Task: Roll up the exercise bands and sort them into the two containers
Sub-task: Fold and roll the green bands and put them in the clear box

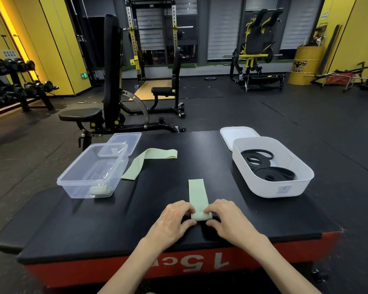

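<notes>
A light green band (197, 193) lies lengthwise on the black platform, its near end rolled into a small coil. My left hand (174, 219) and my right hand (225, 218) pinch that coil from either side. A second green band (145, 161) lies flat and unrolled beside the clear container (72, 183), which holds one rolled green band (100, 189). The white container (302, 181) at the right holds coiled black bands (268, 168).
A clear lid (134, 137) lies behind the clear container, and a white lid (236, 132) behind the white one. The platform (72, 230) has a red front edge close to me. Weight benches, a rack and a yellow drum stand on the gym floor beyond.
</notes>
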`<state>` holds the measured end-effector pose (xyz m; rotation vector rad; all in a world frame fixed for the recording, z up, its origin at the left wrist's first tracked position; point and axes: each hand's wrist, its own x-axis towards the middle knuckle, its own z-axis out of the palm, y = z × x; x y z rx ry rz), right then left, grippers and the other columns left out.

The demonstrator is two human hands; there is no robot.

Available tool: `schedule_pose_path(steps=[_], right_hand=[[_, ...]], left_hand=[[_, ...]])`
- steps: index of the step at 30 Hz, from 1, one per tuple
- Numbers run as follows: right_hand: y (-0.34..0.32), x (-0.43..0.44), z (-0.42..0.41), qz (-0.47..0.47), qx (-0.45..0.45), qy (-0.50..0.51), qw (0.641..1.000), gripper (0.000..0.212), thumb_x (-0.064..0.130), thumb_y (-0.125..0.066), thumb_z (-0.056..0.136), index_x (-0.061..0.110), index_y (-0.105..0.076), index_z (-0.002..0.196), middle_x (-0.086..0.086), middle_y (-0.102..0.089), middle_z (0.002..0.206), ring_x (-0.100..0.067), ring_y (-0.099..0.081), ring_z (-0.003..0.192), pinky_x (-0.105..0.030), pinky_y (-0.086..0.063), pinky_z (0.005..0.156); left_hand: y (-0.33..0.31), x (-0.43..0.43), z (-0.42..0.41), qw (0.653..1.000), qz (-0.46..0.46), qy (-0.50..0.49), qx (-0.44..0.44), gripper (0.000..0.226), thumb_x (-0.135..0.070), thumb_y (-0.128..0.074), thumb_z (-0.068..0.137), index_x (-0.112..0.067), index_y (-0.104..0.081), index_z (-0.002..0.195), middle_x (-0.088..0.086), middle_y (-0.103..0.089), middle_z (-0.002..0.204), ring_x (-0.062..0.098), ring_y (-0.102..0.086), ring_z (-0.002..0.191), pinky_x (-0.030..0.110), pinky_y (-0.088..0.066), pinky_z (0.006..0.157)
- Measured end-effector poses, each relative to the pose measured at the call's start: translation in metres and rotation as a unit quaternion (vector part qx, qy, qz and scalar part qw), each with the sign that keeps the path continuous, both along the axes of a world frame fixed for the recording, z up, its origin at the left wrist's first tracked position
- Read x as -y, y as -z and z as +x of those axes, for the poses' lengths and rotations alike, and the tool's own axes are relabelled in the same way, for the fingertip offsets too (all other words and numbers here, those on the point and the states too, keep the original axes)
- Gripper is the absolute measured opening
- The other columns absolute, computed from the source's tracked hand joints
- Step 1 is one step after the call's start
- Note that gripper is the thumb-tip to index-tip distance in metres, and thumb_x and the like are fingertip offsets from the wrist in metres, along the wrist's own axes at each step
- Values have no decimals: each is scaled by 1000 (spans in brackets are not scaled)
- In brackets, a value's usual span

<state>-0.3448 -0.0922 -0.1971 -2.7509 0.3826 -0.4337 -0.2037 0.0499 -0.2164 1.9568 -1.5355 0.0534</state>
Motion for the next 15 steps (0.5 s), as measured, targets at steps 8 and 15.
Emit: schedule_pose_path(steps=[8,15], right_hand=[[-1,-2,0,-11,-2,-4,1000,24,18,-57,90,19,-65,113,1,-59,99,-15,-50,96,-19,-33,77],[-3,-5,-6,-7,-13,-13,1000,23,17,-55,89,19,-66,109,2,-57,95,-15,-49,95,-21,-37,79]], left_hand=[[0,-1,0,1000,11,5,5,16,-27,-64,88,-16,-62,99,-13,-53,87,1,-48,77,13,-39,75],[-1,-5,-1,999,23,10,-23,17,-28,-65,86,-16,-63,98,-8,-59,87,4,-55,78,10,-41,74]])
